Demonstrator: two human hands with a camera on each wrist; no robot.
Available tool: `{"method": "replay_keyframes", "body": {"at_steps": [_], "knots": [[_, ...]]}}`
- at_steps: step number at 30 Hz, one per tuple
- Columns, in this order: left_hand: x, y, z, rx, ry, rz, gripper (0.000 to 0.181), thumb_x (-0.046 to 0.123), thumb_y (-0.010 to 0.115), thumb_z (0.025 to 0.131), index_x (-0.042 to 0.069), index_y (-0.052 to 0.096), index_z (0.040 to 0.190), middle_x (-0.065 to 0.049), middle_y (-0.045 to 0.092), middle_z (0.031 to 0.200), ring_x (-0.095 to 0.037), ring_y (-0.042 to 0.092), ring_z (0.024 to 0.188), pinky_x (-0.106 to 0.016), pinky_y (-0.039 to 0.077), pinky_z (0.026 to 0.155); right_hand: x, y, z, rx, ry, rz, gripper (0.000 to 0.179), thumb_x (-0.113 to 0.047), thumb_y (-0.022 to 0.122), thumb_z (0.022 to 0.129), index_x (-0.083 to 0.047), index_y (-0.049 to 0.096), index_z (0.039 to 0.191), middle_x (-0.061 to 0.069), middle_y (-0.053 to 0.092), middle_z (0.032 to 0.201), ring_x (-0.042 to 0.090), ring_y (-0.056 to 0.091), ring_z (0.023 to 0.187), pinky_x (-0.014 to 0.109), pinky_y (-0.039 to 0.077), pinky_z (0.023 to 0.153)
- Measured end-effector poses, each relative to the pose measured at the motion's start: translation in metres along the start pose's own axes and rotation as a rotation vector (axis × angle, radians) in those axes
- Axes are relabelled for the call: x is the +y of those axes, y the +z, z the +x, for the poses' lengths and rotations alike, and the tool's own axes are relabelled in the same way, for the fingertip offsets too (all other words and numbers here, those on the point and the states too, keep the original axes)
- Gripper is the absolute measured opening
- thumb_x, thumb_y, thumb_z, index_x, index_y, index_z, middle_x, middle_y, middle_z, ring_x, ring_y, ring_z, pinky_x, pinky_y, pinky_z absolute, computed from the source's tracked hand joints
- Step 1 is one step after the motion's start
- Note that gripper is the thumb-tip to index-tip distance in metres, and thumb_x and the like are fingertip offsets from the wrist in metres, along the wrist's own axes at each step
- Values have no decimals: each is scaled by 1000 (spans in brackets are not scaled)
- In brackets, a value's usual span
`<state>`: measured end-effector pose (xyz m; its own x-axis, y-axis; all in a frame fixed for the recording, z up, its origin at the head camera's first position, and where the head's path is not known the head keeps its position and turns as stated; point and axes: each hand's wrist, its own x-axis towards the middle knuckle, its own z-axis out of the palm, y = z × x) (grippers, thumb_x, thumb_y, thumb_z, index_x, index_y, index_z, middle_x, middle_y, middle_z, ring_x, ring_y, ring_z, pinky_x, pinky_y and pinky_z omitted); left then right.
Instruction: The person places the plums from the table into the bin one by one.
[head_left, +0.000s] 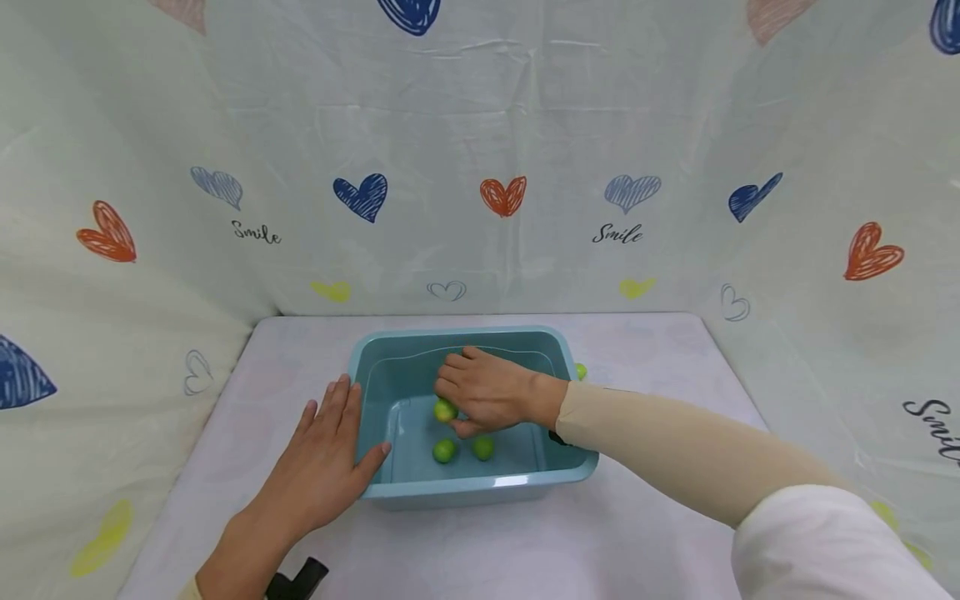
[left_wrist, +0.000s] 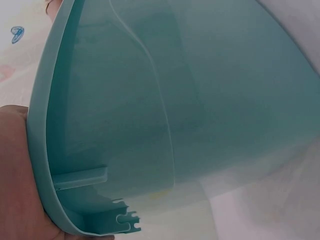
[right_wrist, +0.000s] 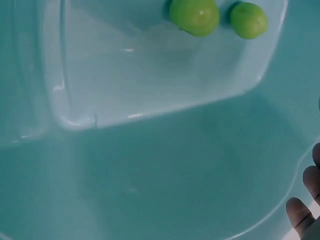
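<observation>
A light-blue plastic basin [head_left: 480, 482] stands on the table. Inside it, my right hand [head_left: 491, 390] reaches down and pinches a lime [head_left: 445, 410] between thumb and fingers. Two more limes, one on the left [head_left: 444, 451] and one on the right [head_left: 483, 448], lie on the basin's floor; both show at the top of the right wrist view. The right fingertips [right_wrist: 300, 212] appear at that view's right edge. With straight fingers, my left hand [head_left: 318, 454] rests against the basin's left side, its thumb over the rim [left_wrist: 42, 120].
Another lime [head_left: 581, 371] sits outside the basin on the right, partly hidden by the basin and right arm. A white cloth covers the table [head_left: 300, 358]. Curtains with printed hearts [head_left: 502, 197] hang around the back and sides.
</observation>
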<state>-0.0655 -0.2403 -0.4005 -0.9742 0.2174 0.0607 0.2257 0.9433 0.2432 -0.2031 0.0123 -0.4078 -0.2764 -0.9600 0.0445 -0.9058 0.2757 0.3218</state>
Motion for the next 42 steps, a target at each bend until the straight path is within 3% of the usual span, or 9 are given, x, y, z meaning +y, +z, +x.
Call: {"method": "replay_keyframes", "body": {"at_steps": [5,18,33,42], "knots": [[1,0,0,-4,0,-1,92,54,53,95,-5,13,154,-24,11,162,-40,11,150,-62,13,117,-1,7,2,-48,-10,-30,40,-57,40,95,-19,50,99,-7,51,92,13,43,88,29,36,74],[1,0,1,-13,-9,-8,93,56,52,95,-3,10,155,-23,8,163,-40,10,150,-63,13,117,-5,9,6,-76,-22,-44,44,-59,37,96,-18,51,102,-5,52,94,15,42,86,30,35,73],[1,0,2,38,19,10,89,54,51,96,-4,16,154,-25,15,161,-40,17,149,-64,18,115,-4,10,6,-56,-7,-87,45,-59,37,96,-18,52,102,-5,53,94,15,44,86,30,36,73],[0,0,1,30,15,-9,90,54,52,96,-4,16,154,-25,14,161,-41,16,149,-63,17,115,-4,10,6,-49,1,-98,44,-59,44,94,-17,53,104,-4,54,97,17,43,87,31,37,73]]}}
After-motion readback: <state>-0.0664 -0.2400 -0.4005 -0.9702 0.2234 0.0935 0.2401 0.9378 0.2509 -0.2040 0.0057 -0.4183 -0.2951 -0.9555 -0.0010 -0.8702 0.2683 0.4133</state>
